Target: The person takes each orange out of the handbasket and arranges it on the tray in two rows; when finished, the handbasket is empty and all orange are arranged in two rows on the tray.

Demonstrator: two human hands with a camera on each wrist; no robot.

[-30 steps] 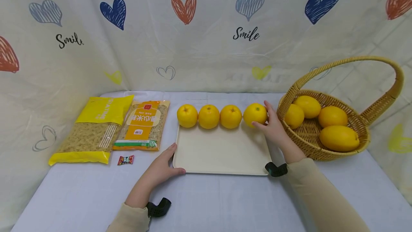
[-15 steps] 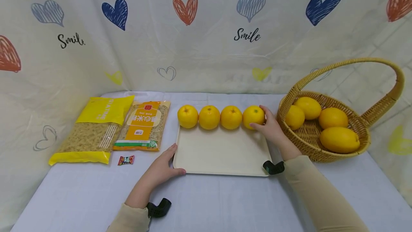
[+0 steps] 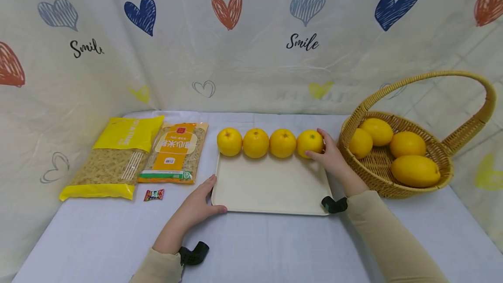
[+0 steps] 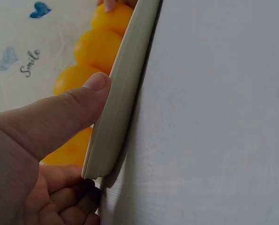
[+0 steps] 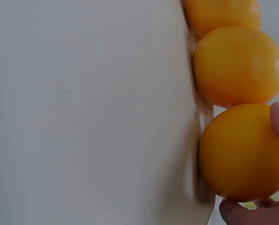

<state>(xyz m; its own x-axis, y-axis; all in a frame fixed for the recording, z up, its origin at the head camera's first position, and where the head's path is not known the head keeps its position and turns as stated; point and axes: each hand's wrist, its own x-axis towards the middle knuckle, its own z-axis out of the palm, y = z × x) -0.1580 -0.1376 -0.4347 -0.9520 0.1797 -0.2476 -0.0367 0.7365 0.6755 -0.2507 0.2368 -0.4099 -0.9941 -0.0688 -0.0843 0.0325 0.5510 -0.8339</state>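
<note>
A cream rectangular tray (image 3: 271,184) lies on the table, with several oranges (image 3: 256,143) in a row along its far edge. My left hand (image 3: 194,208) holds the tray's near left corner. In the left wrist view its thumb (image 4: 96,82) lies on the rim and the other fingers curl beside the corner. My right hand (image 3: 337,160) grips the rightmost orange (image 3: 308,144) between thumb and fingers. In the right wrist view that orange (image 5: 245,152) sits at the tray's far rim, touching its neighbour (image 5: 238,65).
A wicker basket (image 3: 377,183) with a tall handle stands at the right, holding several yellow and orange fruits. To the left lie a yellow pasta bag (image 3: 111,158), an orange-labelled bag of grain (image 3: 173,153) and a small wrapped candy (image 3: 153,194). A heart-printed cloth hangs behind.
My right hand has shifted the rightmost orange slightly left, against its neighbour, then stayed there. The left hand keeps its place at the tray corner.
</note>
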